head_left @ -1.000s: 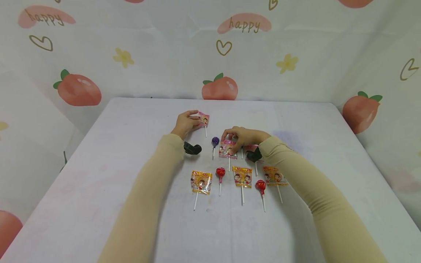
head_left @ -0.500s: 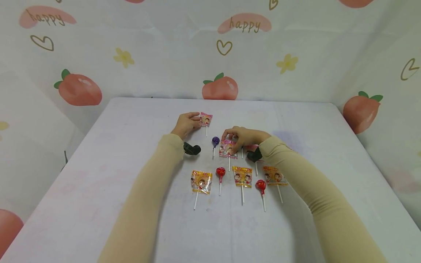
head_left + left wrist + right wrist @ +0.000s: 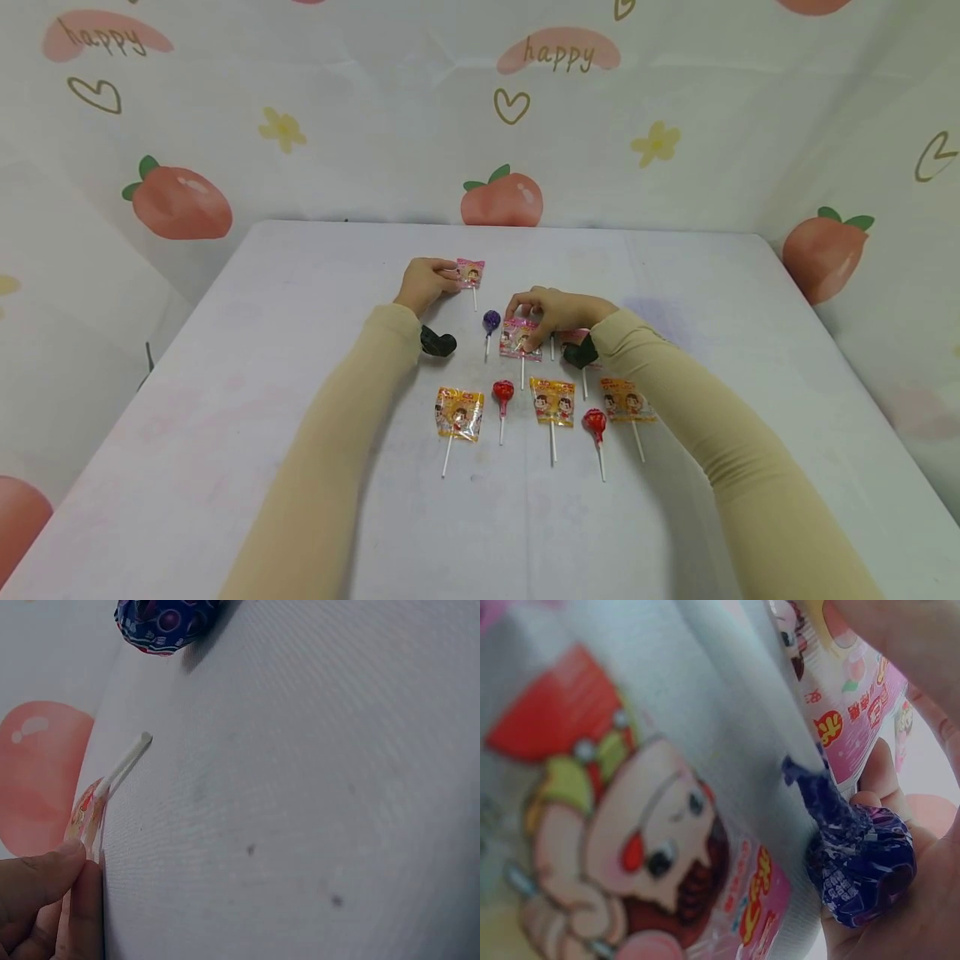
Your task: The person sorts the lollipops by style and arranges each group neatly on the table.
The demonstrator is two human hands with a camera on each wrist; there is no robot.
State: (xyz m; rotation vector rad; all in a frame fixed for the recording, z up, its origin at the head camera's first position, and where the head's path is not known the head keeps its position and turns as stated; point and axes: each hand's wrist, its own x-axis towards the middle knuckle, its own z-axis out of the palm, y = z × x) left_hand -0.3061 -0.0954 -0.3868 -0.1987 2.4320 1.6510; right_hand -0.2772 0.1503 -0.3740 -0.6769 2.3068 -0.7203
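Observation:
At the far side of the table my left hand (image 3: 426,282) pinches the edge of a pink-wrapped lollipop (image 3: 472,272), its white stick toward me. In the left wrist view, thumb and fingers meet on the wrapper (image 3: 84,810). My right hand (image 3: 558,310) grips a second pink-wrapped lollipop (image 3: 512,337) flat on the table, fingers at its top edge and thumb low on the wrapper. Between the hands lies a purple ball lollipop (image 3: 491,321). Another purple lollipop (image 3: 862,859) sits under my right palm, mostly hidden in the head view. A third pink-wrapped lollipop (image 3: 573,337) is partly behind the right wrist camera.
Nearer to me lie yellow-wrapped lollipops (image 3: 460,414), (image 3: 552,402), (image 3: 622,402) alternating with red ball lollipops (image 3: 503,392), (image 3: 595,422). The white table (image 3: 225,400) ends at a back edge before a peach-print cloth (image 3: 375,108).
The pink-wrapped lollipop at my left hand has shifted slightly right and toward me, and the hand has come slightly nearer. My right hand has stayed almost in place.

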